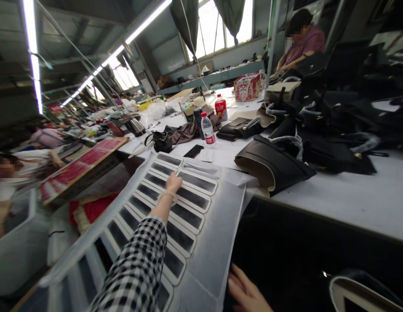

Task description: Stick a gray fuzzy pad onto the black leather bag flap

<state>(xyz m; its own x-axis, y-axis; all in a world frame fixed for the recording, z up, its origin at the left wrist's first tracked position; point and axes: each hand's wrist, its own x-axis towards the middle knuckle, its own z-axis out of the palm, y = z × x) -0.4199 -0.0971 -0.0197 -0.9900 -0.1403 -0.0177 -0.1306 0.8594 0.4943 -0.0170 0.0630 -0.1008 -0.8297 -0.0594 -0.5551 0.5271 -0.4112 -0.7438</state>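
My left hand [173, 183], in a black-and-white checked sleeve, reaches across a sheet of translucent film [217, 208]. Its fingers are closed in a pinch at the near end of a dark strip with a pale rounded rim [198, 183]. Similar strips lie in two rows on the film, partly hidden by my forearm. Low at the right, my right hand [245, 288] has its fingers stretched out beside the film's right edge, partly cut off by the frame. Whether it touches the film is unclear.
A black handbag [273, 162] lies on the white table [351, 203], with more bags behind. A water bottle [208, 130], a red-labelled bottle [220, 108] and a phone [193, 151] are beyond the film. A red board [84, 167] is at left. People sit at left and far right.
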